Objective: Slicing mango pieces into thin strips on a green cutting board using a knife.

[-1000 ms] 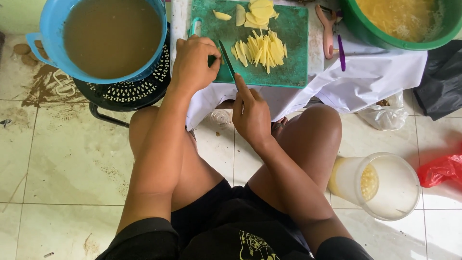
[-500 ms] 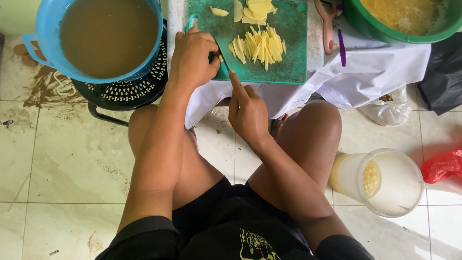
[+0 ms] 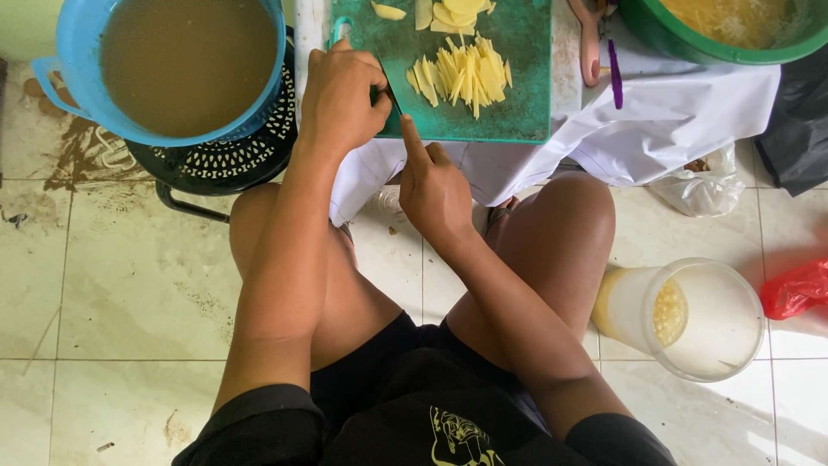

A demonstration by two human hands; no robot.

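A green cutting board [image 3: 526, 112] lies on a white cloth [image 3: 673, 121] in front of my knees. A pile of pale yellow vegetable sticks [image 3: 461, 76] sits in its middle, with a few flat slices [image 3: 453, 13] at the far edge. My left hand [image 3: 341, 99] is curled over the board's near left corner, and what lies under its fingers is hidden. My right hand [image 3: 431, 185] grips a knife [image 3: 392, 97], its index finger stretched along the blade's back. The blade tip is right beside my left fingertips.
A blue basin [image 3: 78, 103] of brown liquid stands on a black perforated stool [image 3: 250, 155] at the left. At the top right is a green bowl [image 3: 690, 47]. A clear plastic jug [image 3: 681, 319], a red bag [image 3: 798, 289] and a black bag [image 3: 798, 129] lie on the tiled floor at the right.
My right hand has brought the knife up and leftward, close against my left fingers. My left hand stays at the board's left corner.
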